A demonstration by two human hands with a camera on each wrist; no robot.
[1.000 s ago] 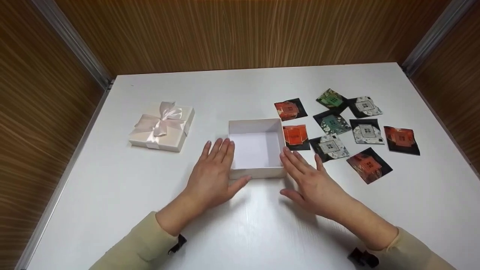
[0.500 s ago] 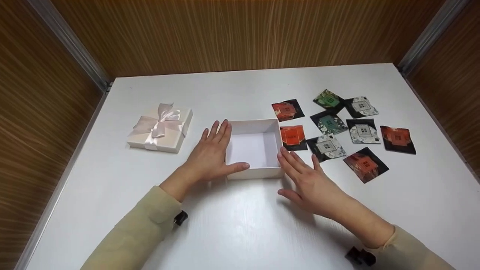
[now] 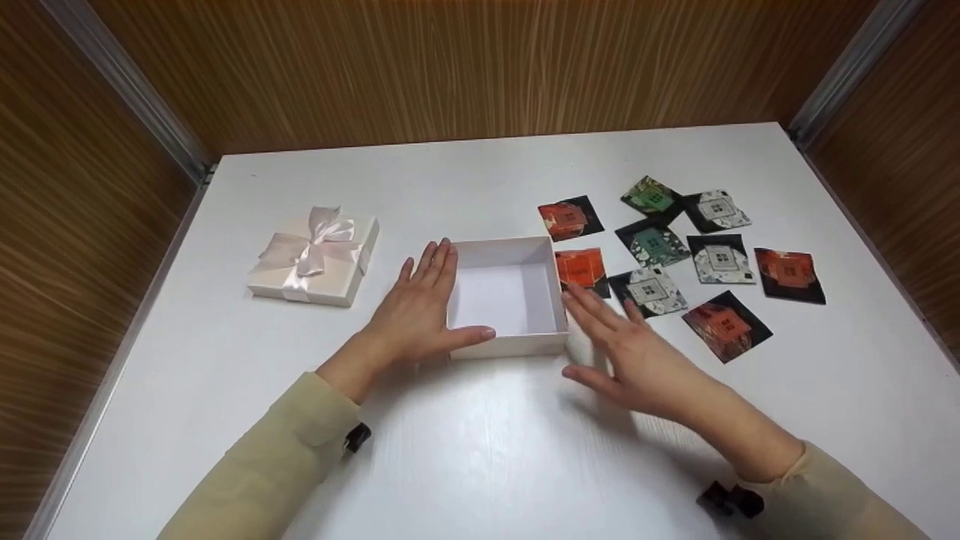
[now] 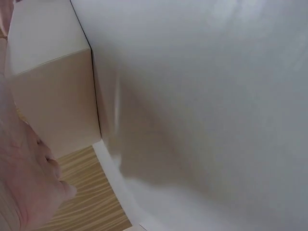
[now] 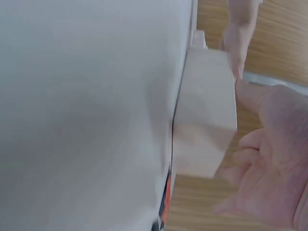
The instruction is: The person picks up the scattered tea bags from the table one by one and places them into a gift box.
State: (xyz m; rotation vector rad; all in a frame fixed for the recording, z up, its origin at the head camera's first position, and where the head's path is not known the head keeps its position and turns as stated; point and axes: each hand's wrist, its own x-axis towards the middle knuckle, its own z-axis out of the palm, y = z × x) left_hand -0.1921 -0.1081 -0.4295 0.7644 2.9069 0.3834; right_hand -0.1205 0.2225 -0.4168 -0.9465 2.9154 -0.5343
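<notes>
An open, cream-white cardboard box [image 3: 508, 345] sits on the white table, its inside bare. My left hand [image 3: 412, 311] lies along the box's left wall with straight fingers, the thumb stretched over the front rim. On the other side, my right hand [image 3: 637, 352] has its fingers extended at the right wall, fingertips close to the rim and overlapping the nearest orange-and-black packet [image 3: 581, 266]. The box's outer walls also show in the left wrist view, beside the left palm [image 4: 29, 178], and in the right wrist view, with the right palm [image 5: 279, 159] facing them.
A cream box lid [image 3: 345, 277] with a pink satin bow [image 3: 311, 247] rests at the left. Several flat square packets lie at the right, among them a green one [image 3: 651, 196], a white-patterned one [image 3: 721, 259] and a red one [image 3: 790, 275]. Wood-grain panels [image 3: 480, 67] border the table.
The left hand has slid forward along the box's left wall, and its thumb now crosses the front rim. The right hand has shifted slightly away from the right wall.
</notes>
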